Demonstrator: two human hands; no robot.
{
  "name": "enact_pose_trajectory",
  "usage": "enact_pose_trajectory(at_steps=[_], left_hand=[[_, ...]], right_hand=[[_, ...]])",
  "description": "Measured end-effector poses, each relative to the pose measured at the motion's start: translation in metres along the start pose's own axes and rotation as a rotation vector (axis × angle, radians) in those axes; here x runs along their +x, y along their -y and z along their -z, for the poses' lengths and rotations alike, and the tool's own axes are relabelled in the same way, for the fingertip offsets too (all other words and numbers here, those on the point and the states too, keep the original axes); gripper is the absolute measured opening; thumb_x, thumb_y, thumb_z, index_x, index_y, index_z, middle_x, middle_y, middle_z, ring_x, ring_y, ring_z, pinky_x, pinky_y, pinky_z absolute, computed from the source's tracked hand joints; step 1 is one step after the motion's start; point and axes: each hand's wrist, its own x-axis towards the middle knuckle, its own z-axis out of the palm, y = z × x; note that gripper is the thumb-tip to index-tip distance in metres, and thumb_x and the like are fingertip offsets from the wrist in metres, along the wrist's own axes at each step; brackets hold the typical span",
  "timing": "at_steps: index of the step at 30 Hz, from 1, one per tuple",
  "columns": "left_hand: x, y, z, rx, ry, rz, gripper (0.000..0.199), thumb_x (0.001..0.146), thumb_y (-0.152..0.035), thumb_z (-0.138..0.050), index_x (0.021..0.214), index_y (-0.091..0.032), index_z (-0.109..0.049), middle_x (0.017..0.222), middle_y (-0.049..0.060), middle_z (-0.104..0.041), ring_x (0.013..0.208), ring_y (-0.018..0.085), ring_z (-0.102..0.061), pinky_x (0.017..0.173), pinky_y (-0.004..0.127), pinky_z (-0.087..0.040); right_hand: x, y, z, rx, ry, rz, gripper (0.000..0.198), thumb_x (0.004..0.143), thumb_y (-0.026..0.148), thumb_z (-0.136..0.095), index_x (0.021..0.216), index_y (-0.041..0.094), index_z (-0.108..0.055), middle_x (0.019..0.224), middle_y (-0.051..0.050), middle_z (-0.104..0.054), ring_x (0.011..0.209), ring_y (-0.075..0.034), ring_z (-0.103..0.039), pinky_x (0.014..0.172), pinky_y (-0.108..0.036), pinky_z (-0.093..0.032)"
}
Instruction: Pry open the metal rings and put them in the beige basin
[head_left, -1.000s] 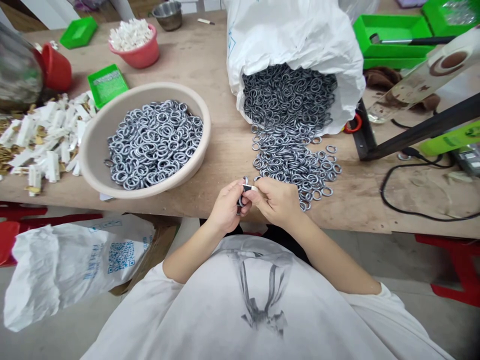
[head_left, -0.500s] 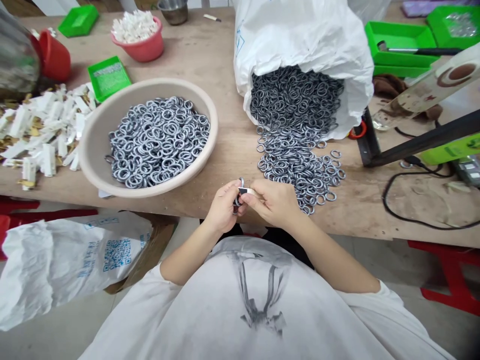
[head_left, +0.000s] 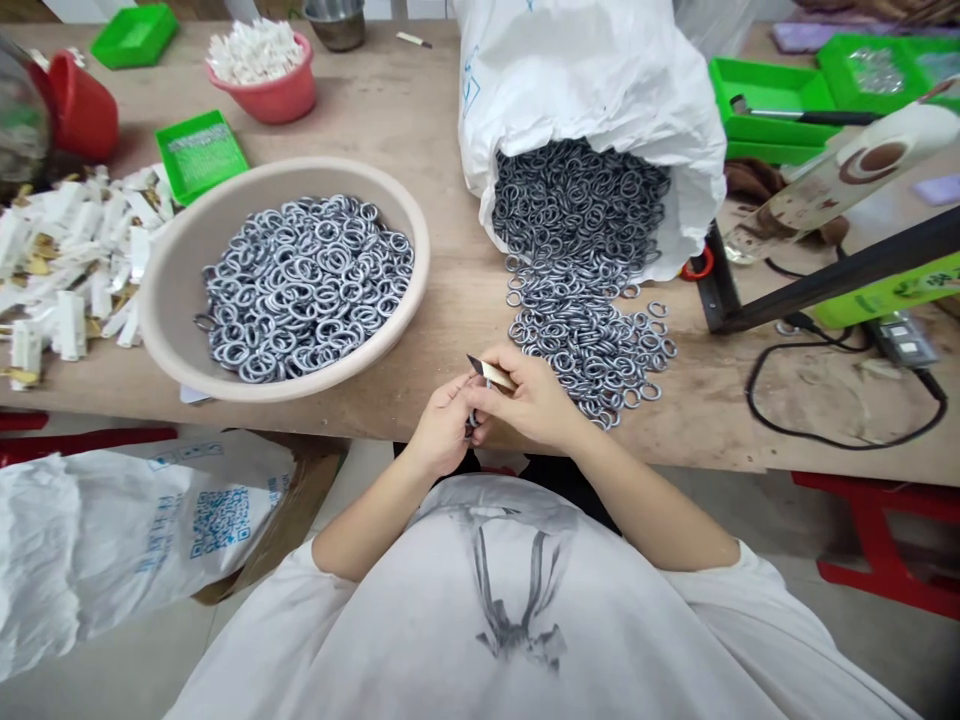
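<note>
My left hand [head_left: 442,428] is closed on grey rings [head_left: 472,420], partly hidden by the fingers, just past the table's front edge. My right hand [head_left: 534,400] touches it and grips a small flat cream stick with a dark slanted tip [head_left: 495,375], which points up and left. To the left, a wide beige basin [head_left: 154,300] holds a heap of similar grey rings [head_left: 307,285]. Beyond my right hand, loose rings [head_left: 574,325] spill from the mouth of a white sack [head_left: 585,75] lying on its side.
White plastic pieces [head_left: 71,255] cover the table's left end. A green tray [head_left: 199,160] and a red bowl [head_left: 277,100] of white parts stand behind the basin. At right are a black metal bar [head_left: 817,275], a bottle [head_left: 847,185] and a black cable [head_left: 757,410].
The cream stick has tilted in my right hand, so more of its length and its dark tip show above the fingers. The whole view has shifted slightly.
</note>
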Motion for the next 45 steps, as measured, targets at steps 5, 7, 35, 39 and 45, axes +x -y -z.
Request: enact_pose_trajectory(at_steps=[5,7,35,39,45], left_hand=[[-0.002,-0.004,0.010,0.021,0.109,0.005,0.049,0.078,-0.053,-0.075,0.066,-0.014,-0.046,0.059,-0.004,-0.042,0.043,0.005,-0.040,0.040,0.018,-0.028],[-0.002,-0.004,0.015,0.047,0.119,0.021,0.046,0.080,-0.052,-0.073,0.068,-0.013,-0.051,0.061,-0.002,-0.048,0.043,0.006,-0.043,0.040,0.019,-0.030],[0.013,-0.001,-0.013,0.131,0.094,-0.039,0.054,0.073,-0.061,-0.075,0.067,-0.015,-0.049,0.058,-0.003,-0.044,0.045,0.004,-0.034,0.038,0.016,-0.025],[0.009,-0.003,-0.013,0.059,0.076,-0.020,0.055,0.069,-0.060,-0.079,0.068,-0.016,-0.046,0.055,-0.004,-0.042,0.042,0.004,-0.033,0.036,0.016,-0.022],[0.006,-0.003,-0.014,-0.012,0.114,0.024,0.053,0.070,-0.055,-0.080,0.067,-0.017,-0.043,0.054,-0.005,-0.040,0.041,0.005,-0.033,0.036,0.016,-0.021]], right_hand=[[0.037,-0.013,0.010,-0.023,0.073,-0.090,0.040,0.095,0.052,-0.053,0.075,0.017,-0.055,0.065,-0.001,-0.057,0.061,-0.015,-0.053,0.059,-0.026,-0.039],[0.063,-0.027,0.027,-0.492,-0.066,-0.179,0.032,0.092,0.041,-0.061,0.074,0.015,-0.061,0.072,-0.005,-0.060,0.067,-0.017,-0.054,0.062,-0.029,-0.037],[-0.006,0.001,0.023,0.065,-0.127,-0.069,0.052,0.092,0.066,-0.051,0.071,0.019,-0.049,0.063,0.001,-0.052,0.059,-0.013,-0.048,0.058,-0.026,-0.036],[-0.016,0.006,0.026,-0.306,-0.105,0.062,0.058,0.096,0.066,-0.042,0.064,0.018,-0.046,0.062,0.000,-0.044,0.059,-0.012,-0.040,0.058,-0.027,-0.026],[-0.028,0.013,0.024,-0.471,-0.061,0.121,0.055,0.099,0.059,-0.038,0.064,0.017,-0.043,0.064,0.000,-0.047,0.057,-0.011,-0.039,0.058,-0.028,-0.021]])
